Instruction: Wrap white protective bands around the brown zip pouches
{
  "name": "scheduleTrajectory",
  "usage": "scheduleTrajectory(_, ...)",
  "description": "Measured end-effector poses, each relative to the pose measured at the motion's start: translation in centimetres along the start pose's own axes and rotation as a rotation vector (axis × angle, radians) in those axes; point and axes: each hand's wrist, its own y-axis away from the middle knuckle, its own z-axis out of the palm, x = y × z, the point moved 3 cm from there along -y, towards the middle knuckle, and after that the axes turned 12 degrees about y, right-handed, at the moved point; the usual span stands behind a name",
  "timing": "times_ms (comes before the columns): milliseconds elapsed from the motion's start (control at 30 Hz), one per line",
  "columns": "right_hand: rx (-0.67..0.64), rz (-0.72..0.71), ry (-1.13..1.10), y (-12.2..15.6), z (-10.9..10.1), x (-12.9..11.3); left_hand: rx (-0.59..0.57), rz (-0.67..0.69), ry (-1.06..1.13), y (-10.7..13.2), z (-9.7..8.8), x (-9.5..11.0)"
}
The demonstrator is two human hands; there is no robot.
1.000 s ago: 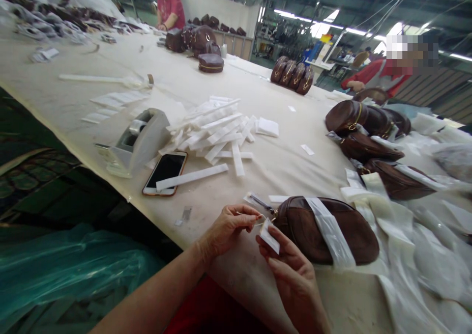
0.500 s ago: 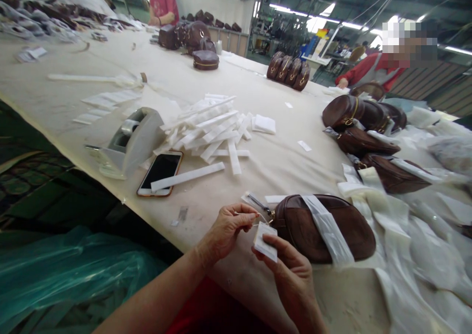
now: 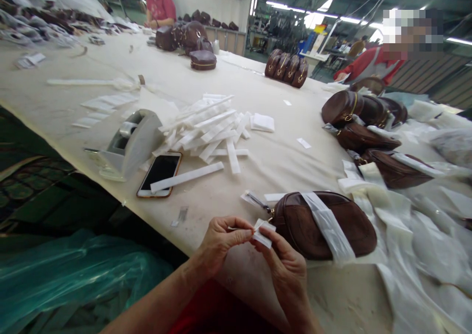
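A dark brown leather bag (image 3: 295, 226) lies on the table with a white wrapping strip (image 3: 328, 226) around its middle. At its left end are a gold ring and a grey zip pull. Between thumb and fingers, my right hand (image 3: 289, 267) holds a small white hang tag (image 3: 264, 233) beside that end. My left hand (image 3: 219, 243) pinches a thin pale string at the tag's left edge. Both hands are close together, just left of the bag. The string's far end is partly hidden by the fingers.
Left of the hands lie a phone (image 3: 161, 174), a tape dispenser (image 3: 129, 145) and a pile of white strips (image 3: 206, 127). More brown bags (image 3: 368, 140) and white wrapping (image 3: 401, 236) line the right. Two people in red work across the table (image 3: 110, 64).
The tag has shifted slightly left and tilted. My left hand has come down and right to meet it, so the hands are closer together. The bag stays in place.
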Motion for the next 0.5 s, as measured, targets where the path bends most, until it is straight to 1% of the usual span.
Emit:
scheduleTrajectory(67,0.011,-0.115,0.136,0.1,-0.1,0.1,0.02,0.065,-0.136,0.5,0.1,0.3)
scheduleTrajectory(100,0.011,-0.176,0.202,0.1,-0.2,0.1,0.025,0.131,-0.241,0.7,0.2,0.5)
scheduleTrajectory(133,0.013,-0.232,0.262,0.2,-0.2,0.2,0.022,0.224,-0.367,1.0,0.4,0.8)
scheduleTrajectory(233,0.017,-0.358,0.387,0.2,0.0,0.3,-0.032,0.614,-0.787,2.0,1.4,1.1)
scheduleTrajectory(300,0.024,-0.423,0.432,0.1,0.3,0.3,-0.076,0.87,-1.016,2.8,2.3,0.7)
scheduleTrajectory(333,0.031,-0.449,0.442,0.1,0.4,0.3,-0.096,0.97,-1.1,3.2,2.7,0.4)
scheduleTrajectory(400,0.013,-0.49,0.44,0.1,0.6,0.2,-0.167,1.091,-1.196,3.8,3.1,-0.1)
scheduleTrajectory(467,-0.042,-0.504,0.423,0.2,0.7,0.0,-0.273,1.142,-1.217,4.2,3.1,-0.3)
scheduleTrajectory(500,-0.076,-0.495,0.414,0.3,0.7,-0.1,-0.308,1.139,-1.224,4.3,2.9,-0.2)
